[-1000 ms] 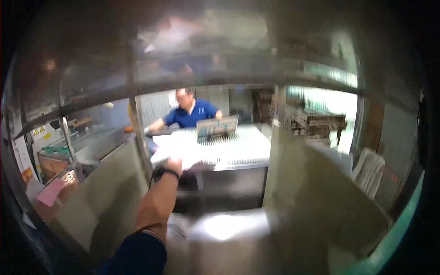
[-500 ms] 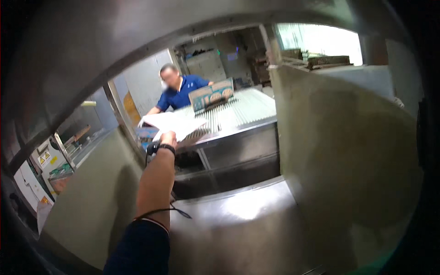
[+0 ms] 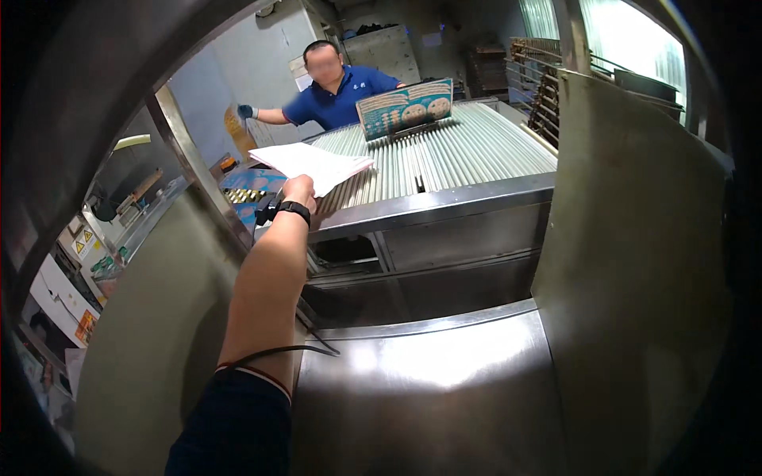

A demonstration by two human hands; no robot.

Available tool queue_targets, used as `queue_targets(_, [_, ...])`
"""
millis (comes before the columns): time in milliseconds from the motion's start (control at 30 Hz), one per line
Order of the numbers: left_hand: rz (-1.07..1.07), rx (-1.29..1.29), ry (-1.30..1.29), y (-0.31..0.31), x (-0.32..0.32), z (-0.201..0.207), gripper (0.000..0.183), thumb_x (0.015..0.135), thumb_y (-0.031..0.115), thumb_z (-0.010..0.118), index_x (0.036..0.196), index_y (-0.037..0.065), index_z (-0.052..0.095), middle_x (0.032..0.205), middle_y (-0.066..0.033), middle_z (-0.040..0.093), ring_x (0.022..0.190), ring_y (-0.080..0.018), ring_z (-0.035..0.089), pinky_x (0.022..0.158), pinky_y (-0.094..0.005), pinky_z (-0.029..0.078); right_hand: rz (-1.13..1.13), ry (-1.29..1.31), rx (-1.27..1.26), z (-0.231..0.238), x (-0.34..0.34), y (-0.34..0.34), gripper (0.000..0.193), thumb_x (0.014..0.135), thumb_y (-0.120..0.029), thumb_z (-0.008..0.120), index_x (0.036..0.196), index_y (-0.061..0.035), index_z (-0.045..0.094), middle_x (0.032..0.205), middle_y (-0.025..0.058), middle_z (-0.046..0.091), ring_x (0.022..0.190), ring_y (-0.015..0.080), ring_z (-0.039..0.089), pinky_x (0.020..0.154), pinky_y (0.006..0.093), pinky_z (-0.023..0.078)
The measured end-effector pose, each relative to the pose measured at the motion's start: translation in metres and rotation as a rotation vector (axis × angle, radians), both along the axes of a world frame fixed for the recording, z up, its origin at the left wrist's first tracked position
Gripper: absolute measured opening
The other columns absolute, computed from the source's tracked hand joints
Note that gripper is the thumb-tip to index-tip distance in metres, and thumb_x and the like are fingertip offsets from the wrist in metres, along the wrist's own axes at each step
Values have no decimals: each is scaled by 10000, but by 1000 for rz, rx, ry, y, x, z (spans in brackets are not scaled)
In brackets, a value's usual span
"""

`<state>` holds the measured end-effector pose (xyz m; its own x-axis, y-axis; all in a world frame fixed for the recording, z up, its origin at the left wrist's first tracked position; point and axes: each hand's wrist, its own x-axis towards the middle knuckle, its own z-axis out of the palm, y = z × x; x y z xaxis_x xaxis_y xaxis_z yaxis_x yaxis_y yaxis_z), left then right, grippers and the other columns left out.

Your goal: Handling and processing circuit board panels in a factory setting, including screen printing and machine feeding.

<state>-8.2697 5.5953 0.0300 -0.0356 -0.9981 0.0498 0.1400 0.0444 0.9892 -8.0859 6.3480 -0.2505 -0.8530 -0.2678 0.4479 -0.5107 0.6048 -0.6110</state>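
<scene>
Now the person's left hand (image 3: 299,190) reaches far forward from the lower edge, its fingers closed around the near edge of a stack of white paper sheets (image 3: 313,165), which it holds out flat and slightly tilted over the front left corner of the ribbed grey metal roller table (image 3: 460,155). A black wristband (image 3: 292,209) circles the wrist, and a dark blue sleeve (image 3: 234,428) with a thin black cord across it covers the upper arm. The right hand is out of the picture. Compared with half a second ago, the view has come closer to the table, so that the sheets and the rollers fill more of it, and the stack sits a little further over the rollers; a second ago the hand was only arriving at the table's front edge. At the far side of the table a co-worker in a blue polo shirt (image 3: 341,99) stands behind an upright printed cardboard sheet (image 3: 405,107), one gloved hand (image 3: 244,112) stretched out to the side. Below the rollers lies a shiny steel surface (image 3: 421,373), and a tall steel panel (image 3: 635,262) stands to the right.
</scene>
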Motion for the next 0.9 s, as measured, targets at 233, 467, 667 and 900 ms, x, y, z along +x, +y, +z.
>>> queue_targets(233, [27, 29, -68, -25, -2, -11, 21, 802, 24, 586, 802, 26, 566, 656, -62, 520, 540, -176, 473, 505, -348, 344, 42, 10, -21, 4, -7, -5, 178, 907, -159, 603, 968, -18, 693, 866, 128, 697, 708, 295, 625, 659, 393, 530])
queue_targets(467, [-9, 49, -169, -62, -19, -23, 184, 823, 9, 552, 997, -31, 597, 893, -130, 607, 752, -242, 583, 642, -378, 444, -19, 80, 64, 11, -7, -10, 120, 862, -122, 604, 867, -16, 661, 848, 141, 691, 681, 302, 630, 616, 401, 525])
queue_targets(667, [-150, 36, -179, -61, -37, -23, 395, 814, -43, 487, 1202, -52, 560, 1157, -162, 625, 972, -300, 651, 758, -401, 529, 75, 37, 20, 5, -6, -6, 144, 834, -97, 616, 920, 4, 672, 821, 146, 678, 694, 314, 636, 619, 398, 526])
queue_targets(900, [-318, 138, -81, -15, -15, -1, 318, 834, 3, 528, 1149, 12, 569, 959, -118, 657, 767, -247, 678, 479, -366, 532, 71, -93, 80, 12, -9, -6, 180, 851, -114, 614, 956, 14, 683, 864, 156, 692, 742, 335, 651, 681, 407, 544])
